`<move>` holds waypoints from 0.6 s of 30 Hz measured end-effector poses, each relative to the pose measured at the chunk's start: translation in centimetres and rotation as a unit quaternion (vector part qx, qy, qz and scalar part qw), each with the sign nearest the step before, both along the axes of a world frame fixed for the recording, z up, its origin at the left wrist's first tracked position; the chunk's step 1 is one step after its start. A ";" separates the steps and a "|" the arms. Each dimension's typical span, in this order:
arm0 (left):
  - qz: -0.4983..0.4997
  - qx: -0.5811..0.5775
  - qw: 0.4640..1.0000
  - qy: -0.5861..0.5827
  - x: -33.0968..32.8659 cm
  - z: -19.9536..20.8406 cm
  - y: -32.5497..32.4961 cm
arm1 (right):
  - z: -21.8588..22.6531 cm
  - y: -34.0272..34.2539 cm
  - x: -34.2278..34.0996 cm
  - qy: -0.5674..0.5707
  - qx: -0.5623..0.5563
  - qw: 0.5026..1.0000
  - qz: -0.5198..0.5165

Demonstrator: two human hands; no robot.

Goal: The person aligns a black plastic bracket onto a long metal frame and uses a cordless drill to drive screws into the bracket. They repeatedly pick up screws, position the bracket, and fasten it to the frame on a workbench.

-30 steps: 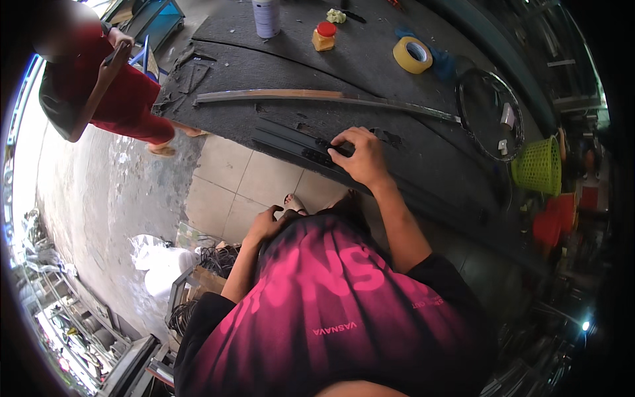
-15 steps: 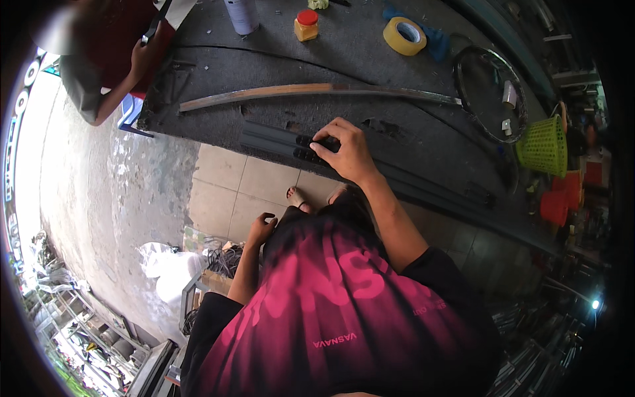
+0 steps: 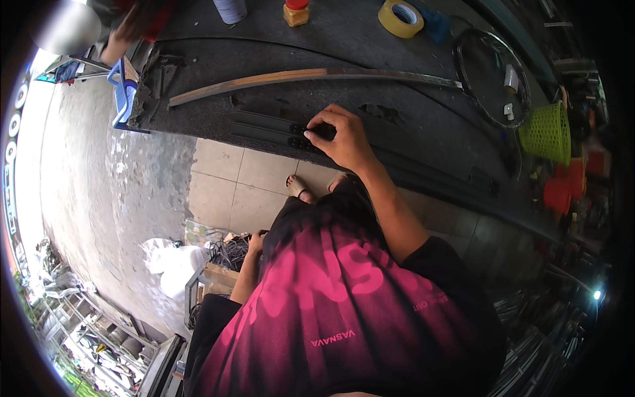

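My right hand (image 3: 340, 135) is over the near edge of the dark workbench (image 3: 198, 76), its thumb and fingers curled into a pinch. The fingertips meet small black pieces (image 3: 296, 135) on the dark grey bars (image 3: 261, 126) lying along the bench edge. What sits inside the pinch is hidden by the fingers. My left hand (image 3: 256, 241) hangs low beside my clothing, away from the bench; its fingers barely show. Beyond the bars lies a long, slightly curved strip (image 3: 291, 76), brownish and grey.
On the bench are yellow tape (image 3: 400, 18), a red-lidded jar (image 3: 296, 13), a pale cylindrical container (image 3: 229, 10) and a black ring-shaped coil (image 3: 460, 73). A green basket (image 3: 548, 135) and red containers (image 3: 559, 194) stand at the right. A co-worker's hand (image 3: 119, 43) appears blurred at upper left.
My left hand has drawn in against my clothing. My right hand stays at the bars' ends. The co-worker has shifted toward the upper left, mostly out of view. The view has tilted slightly.
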State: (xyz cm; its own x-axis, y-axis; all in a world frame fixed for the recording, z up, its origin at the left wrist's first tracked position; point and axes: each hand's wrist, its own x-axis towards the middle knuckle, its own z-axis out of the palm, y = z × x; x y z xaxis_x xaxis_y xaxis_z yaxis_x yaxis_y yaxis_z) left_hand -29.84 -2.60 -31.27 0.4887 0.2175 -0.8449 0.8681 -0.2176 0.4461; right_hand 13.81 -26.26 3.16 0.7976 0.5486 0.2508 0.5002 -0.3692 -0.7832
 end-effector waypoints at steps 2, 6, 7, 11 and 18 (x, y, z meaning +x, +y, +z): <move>-0.004 0.001 0.999 0.039 -0.1 -0.5 0.1 | 0.1 0.0 0.0 -0.004 -0.001 1.000 -0.001; -0.004 0.008 1.000 -0.017 0.9 -0.2 0.2 | 0.2 -0.1 0.1 0.009 -0.005 1.000 -0.001; -0.008 0.018 1.000 -0.017 1.3 0.1 0.1 | 0.2 -0.1 0.1 0.010 -0.005 1.000 -0.002; -0.018 0.024 0.998 -0.047 2.5 1.5 0.1 | 0.2 -0.1 0.0 0.002 -0.006 1.000 -0.004; -0.032 0.030 0.997 -0.068 2.8 2.1 0.6 | 0.0 -0.3 0.1 0.003 0.048 0.998 -0.037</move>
